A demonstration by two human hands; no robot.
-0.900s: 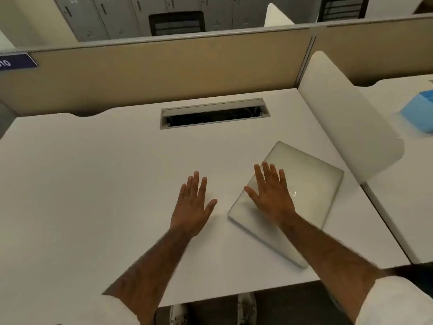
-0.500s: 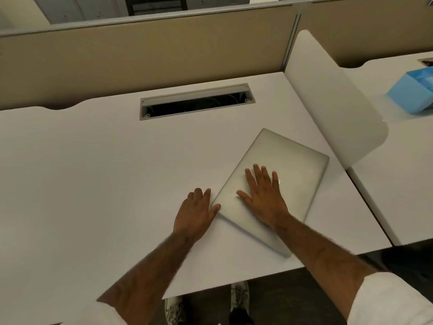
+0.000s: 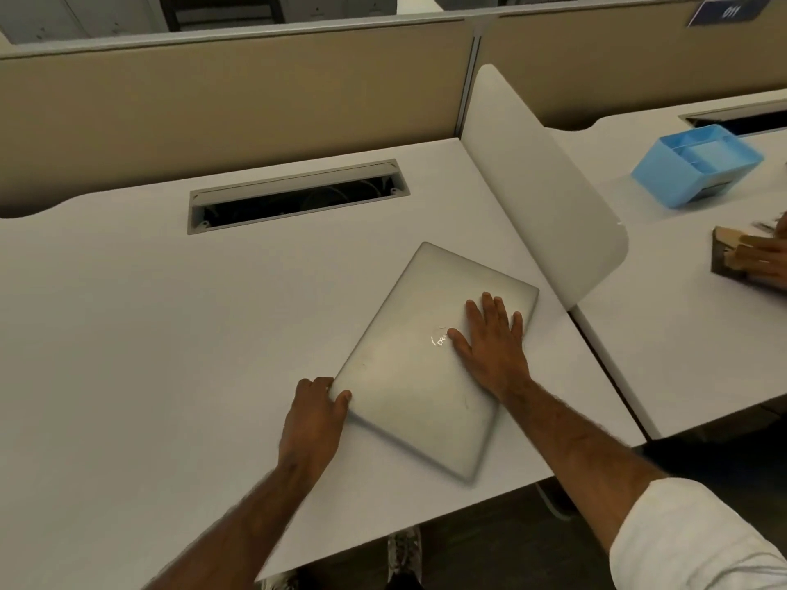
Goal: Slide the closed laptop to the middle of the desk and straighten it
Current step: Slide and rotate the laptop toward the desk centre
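Laptop [image 3: 426, 364] was closed, silver, and sat crooked on the right half of the white desk [image 3: 149, 334], turned so one corner pointed at the back partition and another hung close to the front edge. Not centred at all, it was much nearer the right side.

Stuff around it: a long cable slot [image 3: 298, 198] was cut into the desk toward the back, left of the laptop and well apart from it. A curved white divider [image 3: 541, 189] stood just beside the laptop's upper right corner, walling off the next desk. Over there sat a blue organiser tray [image 3: 698, 163], and someone else's hand [image 3: 762, 257] was on a brown box-like thing [image 3: 724, 253], too blurry to tell what exactly. Tan partition panels [image 3: 234, 91] ran along the back. The stretch of desk to the left of the laptop looked bare.

Hands: right hand [image 3: 489, 338] lay flat on the lid, fingers spread wide, palm down, thumb tip right by the logo. Left hand [image 3: 315, 415] was at the laptop's left corner, fingers curled against the edge with the thumb sitting on top of the lid, so kind of pinching that corner. Both forearms were stretched forward, and a white sleeve [image 3: 698, 542] was rolled up on the right arm.
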